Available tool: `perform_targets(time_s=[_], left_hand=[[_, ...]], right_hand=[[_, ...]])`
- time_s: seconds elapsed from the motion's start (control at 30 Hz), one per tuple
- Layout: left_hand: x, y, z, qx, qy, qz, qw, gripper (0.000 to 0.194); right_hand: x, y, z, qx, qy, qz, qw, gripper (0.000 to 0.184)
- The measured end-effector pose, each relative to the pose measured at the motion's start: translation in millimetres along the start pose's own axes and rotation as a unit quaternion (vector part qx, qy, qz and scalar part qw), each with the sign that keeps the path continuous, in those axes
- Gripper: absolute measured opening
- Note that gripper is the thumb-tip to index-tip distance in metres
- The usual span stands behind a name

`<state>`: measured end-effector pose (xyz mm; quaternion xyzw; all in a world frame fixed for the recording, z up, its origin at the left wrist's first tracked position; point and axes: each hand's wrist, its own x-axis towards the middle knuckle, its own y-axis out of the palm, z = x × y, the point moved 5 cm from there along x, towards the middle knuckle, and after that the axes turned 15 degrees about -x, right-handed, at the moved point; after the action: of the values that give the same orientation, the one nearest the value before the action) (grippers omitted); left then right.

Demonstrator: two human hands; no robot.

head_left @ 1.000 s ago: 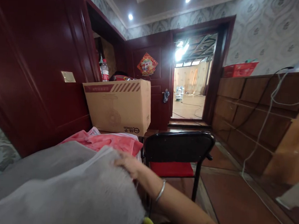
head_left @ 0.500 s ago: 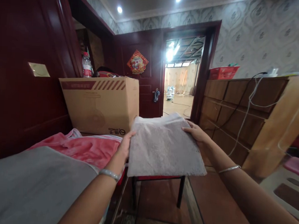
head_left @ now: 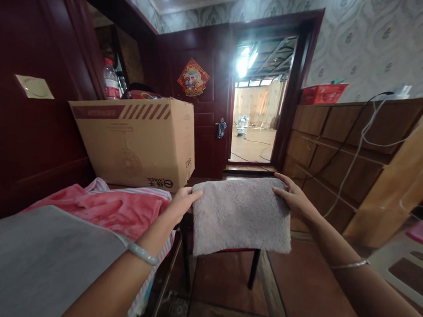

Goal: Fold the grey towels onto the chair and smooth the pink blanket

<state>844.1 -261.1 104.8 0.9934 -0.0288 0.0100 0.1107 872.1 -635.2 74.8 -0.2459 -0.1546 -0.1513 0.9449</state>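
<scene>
Two bare hands on one grey plush cloth [head_left: 240, 215], held flat over the black chair [head_left: 254, 268] with the red seat.

Left hand [head_left: 183, 203]: fingers close together, curled over the cloth's left edge; can't tell how firm the grip is. Right hand [head_left: 292, 198]: fingers spread on the top right corner, no clear pinch. Cloth: fluffy, roughly rectangular, lightly rumpled, edges free; contact with the chair can't be told. Left of the chair: pink blanket [head_left: 111, 210] and grey sheet [head_left: 36, 262]. Beyond it: cardboard box [head_left: 133, 142]. Right of it: open tiled floor [head_left: 307, 288], then wooden cabinet [head_left: 341, 147], well apart.
</scene>
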Motion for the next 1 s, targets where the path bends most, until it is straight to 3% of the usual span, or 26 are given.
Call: perform_targets(time_s=[0.17,0.3,0.4,0.5,0.63,0.7,0.77,0.83,0.9,1.0], left_hand=[[0.1,-0.6,-2.0,0.075,0.044,-0.013,0.996,0.028],[2.7,-10.8,-8.5,0.151,0.128,-0.044,0.979,0.024],[5.8,-19.9,-16.2,0.268,0.184,-0.073,0.943,0.027],[9.4,-25.8,-20.9,0.348,0.183,-0.077,0.916,0.028],[6.9,-27.7,-29.6,0.456,0.149,-0.078,0.874,0.027],[0.9,-21.5,-40.4,0.506,0.198,-0.092,0.834,0.026],[-5.4,-4.1,-47.9,0.539,0.279,-0.049,0.793,0.041],[-8.5,20.0,-45.6,0.572,0.333,0.051,0.748,0.068],[-6.3,40.5,-37.1,0.612,0.332,0.129,0.706,0.091],[3.3,58.3,-26.0,0.659,0.286,0.170,0.675,0.103]], right_hand=[[-3.4,-2.9,1.1,-0.058,-0.036,-0.008,0.998,0.069],[-3.2,-0.4,16.5,-0.091,-0.088,-0.041,0.991,0.065],[-1.5,4.4,22.1,-0.168,-0.109,-0.030,0.979,0.056],[-1.4,6.7,26.3,-0.257,-0.131,-0.026,0.957,0.051],[-8.8,4.0,39.5,-0.385,-0.158,-0.061,0.907,0.050],[-16.3,4.2,50.4,-0.438,-0.176,-0.084,0.878,0.054],[-25.7,11.0,63.4,-0.471,-0.231,-0.082,0.848,0.064],[-33.9,23.8,73.0,-0.491,-0.300,-0.043,0.817,0.079],[-37.4,35.5,76.2,-0.503,-0.342,0.007,0.793,0.092],[-32.9,42.3,74.3,-0.493,-0.361,0.057,0.790,0.103]])
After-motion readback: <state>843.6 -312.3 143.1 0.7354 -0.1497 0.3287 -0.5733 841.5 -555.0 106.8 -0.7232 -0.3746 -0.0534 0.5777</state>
